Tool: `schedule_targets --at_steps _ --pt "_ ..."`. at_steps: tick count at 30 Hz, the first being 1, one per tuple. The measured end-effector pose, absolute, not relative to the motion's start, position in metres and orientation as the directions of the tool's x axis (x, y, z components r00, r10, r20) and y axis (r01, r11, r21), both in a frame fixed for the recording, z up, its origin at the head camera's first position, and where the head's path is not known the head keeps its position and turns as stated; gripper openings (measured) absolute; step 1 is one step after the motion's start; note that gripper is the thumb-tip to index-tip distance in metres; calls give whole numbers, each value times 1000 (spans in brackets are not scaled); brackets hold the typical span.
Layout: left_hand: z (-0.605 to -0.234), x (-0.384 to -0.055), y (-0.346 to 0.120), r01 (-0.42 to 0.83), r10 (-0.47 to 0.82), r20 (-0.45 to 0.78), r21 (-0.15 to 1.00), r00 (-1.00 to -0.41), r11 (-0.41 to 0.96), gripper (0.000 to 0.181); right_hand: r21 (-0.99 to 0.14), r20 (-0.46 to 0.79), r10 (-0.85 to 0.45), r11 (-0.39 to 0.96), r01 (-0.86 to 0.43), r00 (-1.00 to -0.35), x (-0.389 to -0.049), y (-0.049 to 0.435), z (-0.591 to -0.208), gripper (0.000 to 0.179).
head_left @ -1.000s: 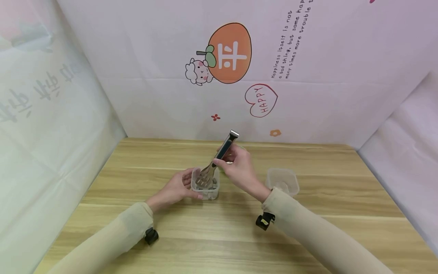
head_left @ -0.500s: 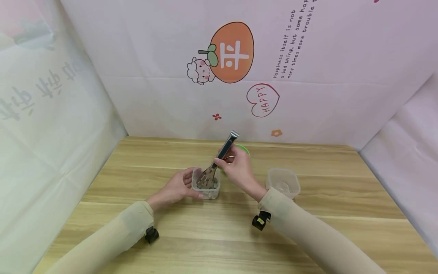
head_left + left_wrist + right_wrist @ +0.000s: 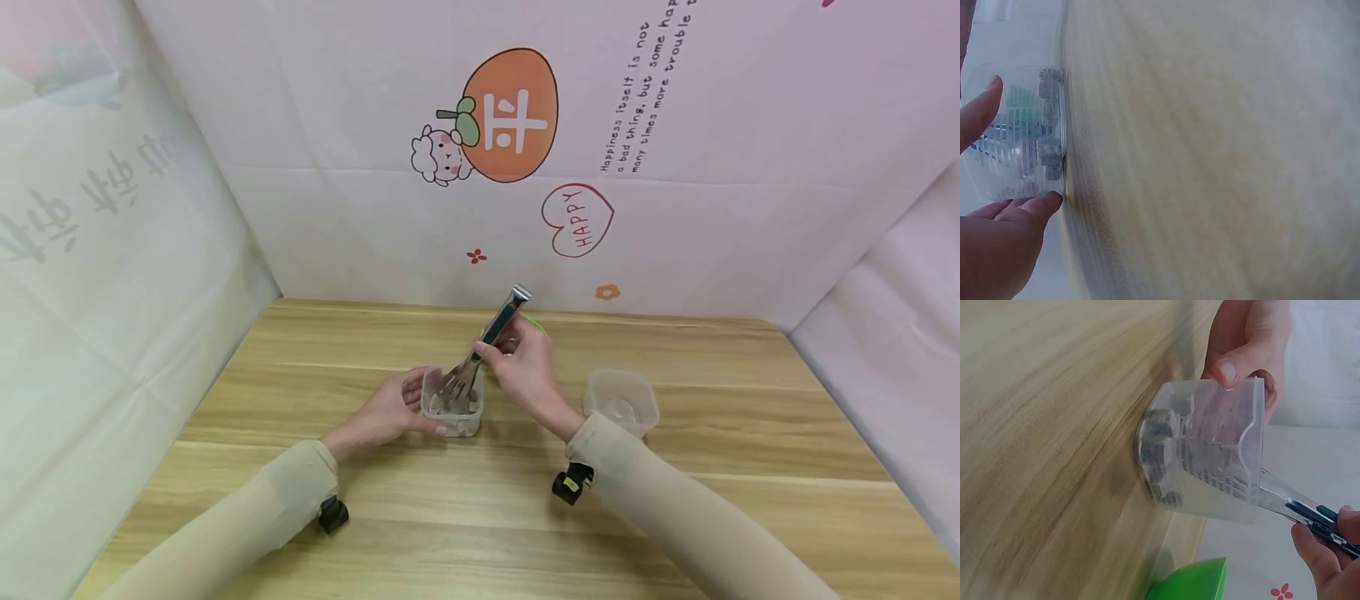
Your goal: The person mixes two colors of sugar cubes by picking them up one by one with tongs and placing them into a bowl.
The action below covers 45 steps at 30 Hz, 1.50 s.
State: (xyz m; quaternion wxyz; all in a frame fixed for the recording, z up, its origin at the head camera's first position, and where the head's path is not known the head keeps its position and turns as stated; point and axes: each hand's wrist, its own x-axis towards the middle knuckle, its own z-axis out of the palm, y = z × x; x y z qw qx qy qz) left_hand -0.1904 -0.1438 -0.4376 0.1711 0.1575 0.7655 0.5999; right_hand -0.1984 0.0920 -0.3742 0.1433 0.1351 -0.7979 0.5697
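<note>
A small clear plastic container [image 3: 452, 425] stands on the wooden table, with several grey lumps [image 3: 1155, 447] along its bottom. My left hand [image 3: 384, 410] holds the container from its left side, thumb at the front and fingers at the far side. My right hand [image 3: 525, 371] grips metal tongs [image 3: 501, 321] with dark handle inlays. The tongs slant down to the left, their slotted heads inside the container above the lumps. In the right wrist view nothing clearly shows between the heads; the clear wall blurs them.
A second clear container [image 3: 621, 400] stands on the table to the right, beside my right forearm. Behind my right hand is a green bowl-like object [image 3: 1191, 582], mostly hidden in the head view. A printed white cloth [image 3: 360, 233] hangs at the table's back edge.
The slotted heads have risen a little in the container, and the tongs with my right hand have shifted slightly up and right. My left hand and the container stay in place.
</note>
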Motion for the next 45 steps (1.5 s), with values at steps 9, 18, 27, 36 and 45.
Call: schedule_targets --at_steps 9,18,27,36,45 --pt "-437 -190 -143 15 436 -90 972 -895 233 102 -866 364 -43 351 -355 -930 -198 93 -376 17" --pt "-438 -191 -144 35 445 -73 973 -892 230 101 -869 376 -34 333 -365 -926 -198 92 -378 16" --pt "-440 -192 -144 26 445 -73 977 -893 213 102 -880 383 -23 295 -373 -923 -199 98 -370 15" --pt "-440 -191 -144 14 438 -82 977 -895 211 103 -922 361 -6 147 -357 -933 -201 109 -350 17" --pt "-439 -191 -144 8 433 -88 977 -897 213 103 -914 399 66 104 -391 -915 -209 138 -324 22"
